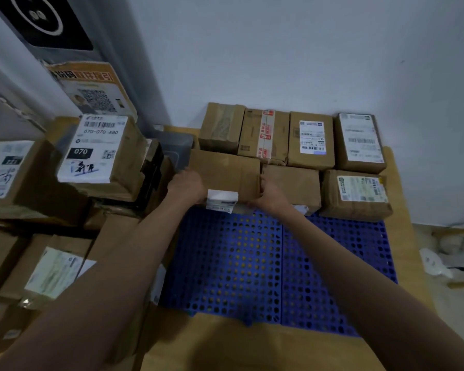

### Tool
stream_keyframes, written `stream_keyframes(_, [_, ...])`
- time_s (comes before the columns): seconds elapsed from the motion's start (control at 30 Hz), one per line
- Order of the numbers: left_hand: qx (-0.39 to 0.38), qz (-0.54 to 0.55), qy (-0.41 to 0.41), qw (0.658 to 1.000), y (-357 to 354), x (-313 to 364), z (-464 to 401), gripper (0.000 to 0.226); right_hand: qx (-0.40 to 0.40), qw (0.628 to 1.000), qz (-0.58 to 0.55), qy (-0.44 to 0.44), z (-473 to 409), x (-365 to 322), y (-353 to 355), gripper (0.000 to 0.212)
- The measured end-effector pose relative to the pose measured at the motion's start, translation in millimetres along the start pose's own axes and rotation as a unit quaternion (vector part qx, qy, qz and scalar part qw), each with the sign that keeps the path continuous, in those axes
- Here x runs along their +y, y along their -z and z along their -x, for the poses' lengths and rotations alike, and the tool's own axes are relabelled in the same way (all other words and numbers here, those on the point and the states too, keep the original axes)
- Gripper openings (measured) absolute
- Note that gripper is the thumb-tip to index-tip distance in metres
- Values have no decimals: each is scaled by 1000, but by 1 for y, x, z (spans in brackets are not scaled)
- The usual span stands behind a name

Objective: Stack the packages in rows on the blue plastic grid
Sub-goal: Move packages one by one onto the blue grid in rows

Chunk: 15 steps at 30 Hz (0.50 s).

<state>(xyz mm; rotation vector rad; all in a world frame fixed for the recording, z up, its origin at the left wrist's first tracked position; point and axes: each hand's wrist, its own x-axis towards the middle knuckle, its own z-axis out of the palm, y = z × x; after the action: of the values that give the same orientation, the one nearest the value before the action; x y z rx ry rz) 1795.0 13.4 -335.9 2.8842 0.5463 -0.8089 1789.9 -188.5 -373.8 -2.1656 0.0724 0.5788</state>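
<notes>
A blue plastic grid [252, 263] lies on the floor against the white wall. Along the wall stands a row of several taped cardboard packages [311, 140]. In front of it sit two more, a plain one [295, 183] and a labelled one [356, 194]. I hold a brown package [225, 170] with a white label on its near side at the left end of this second row. My left hand [188, 186] grips its left end and my right hand [271, 195] grips its right end. Whether it rests on the grid I cannot tell.
A pile of loose packages [99, 156] is heaped to the left of the grid, with more boxes [51, 271] below it. A grey plastic bin [174, 145] sits behind the pile. A white object and cables [439, 263] lie on the floor at the right.
</notes>
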Motion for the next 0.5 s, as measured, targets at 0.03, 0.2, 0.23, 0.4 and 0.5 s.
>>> stream_keyframes(0.03, [-10,5,-5,1000,-3,3,-5,86,2,1000,17,-7,-5,3,0,75])
stream_keyframes(0.2, [-62,33,-5,998,-20,10,-19,102,23,996,83,-16,-18,5,-6,89])
stream_keyframes(0.23, [-59,48,-3,997,-21,9,-20,105,28,996,87,-14,-19,5,-7,89])
stream_keyframes(0.4, [-53,86,-11,995,-22,2,-19,115,52,992,113,-9,-14,5,-10,84])
stream_keyframes(0.5, [-36,78,-19,996,-18,1,-8,118,53,990,127,-8,-3,7,-6,86])
